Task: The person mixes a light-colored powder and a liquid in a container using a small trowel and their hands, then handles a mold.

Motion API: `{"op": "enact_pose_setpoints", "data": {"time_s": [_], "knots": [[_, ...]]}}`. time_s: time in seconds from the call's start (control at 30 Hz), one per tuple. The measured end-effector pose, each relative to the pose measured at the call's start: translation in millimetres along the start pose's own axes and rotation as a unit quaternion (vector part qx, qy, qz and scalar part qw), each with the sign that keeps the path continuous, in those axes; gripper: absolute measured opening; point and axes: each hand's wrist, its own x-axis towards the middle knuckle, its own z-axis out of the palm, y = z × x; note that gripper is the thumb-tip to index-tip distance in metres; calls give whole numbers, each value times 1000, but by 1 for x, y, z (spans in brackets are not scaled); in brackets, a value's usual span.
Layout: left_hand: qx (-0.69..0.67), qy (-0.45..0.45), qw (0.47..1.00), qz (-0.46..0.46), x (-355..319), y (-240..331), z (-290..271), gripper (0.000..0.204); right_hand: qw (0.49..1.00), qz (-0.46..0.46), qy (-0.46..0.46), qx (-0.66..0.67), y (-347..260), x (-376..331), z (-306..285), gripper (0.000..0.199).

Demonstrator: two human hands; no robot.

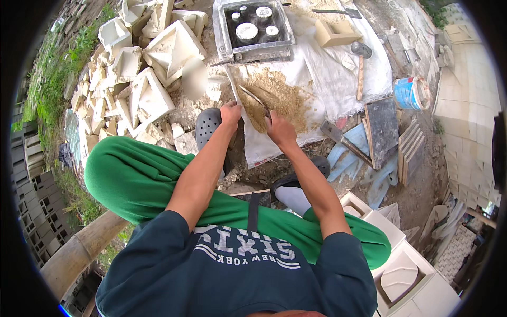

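My left hand is closed at the lifted left edge of a white sheet spread on the ground. My right hand grips the handle of a trowel-like tool, whose thin blade points up and left into damp tan sand. The sand lies loose and spread on the sheet. Just beyond it stands a dark square metal mould, with several round white-topped pieces inside its frame.
Broken cream-coloured mould pieces pile up at the left. On the right are a mallet, a tan block, a blue bucket and dark boards. Pale moulds stand beside my right leg.
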Motion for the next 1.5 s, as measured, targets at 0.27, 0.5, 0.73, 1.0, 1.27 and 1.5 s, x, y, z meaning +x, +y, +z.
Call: {"op": "enact_pose_setpoints", "data": {"time_s": [0.27,0.5,0.73,1.0,1.27,1.5], "knots": [[-16,-2,1000,-11,6,-5,4,35,999,19,28,23,-10,-5,-8,38],[-20,15,1000,8,15,-19,-5,33,995,51,66,61,-29,-15,-8,41],[7,-5,1000,-28,-3,-12,1,25,987,106,73,93,-11,-34,14,42],[51,-3,998,-35,-12,-11,1,29,974,174,68,131,-10,-48,31,38],[-7,10,1000,-11,-3,-29,-3,19,979,84,98,160,-26,-45,38,34],[-11,-6,999,-45,-4,-23,0,17,986,69,95,118,-28,-53,49,34]]}}
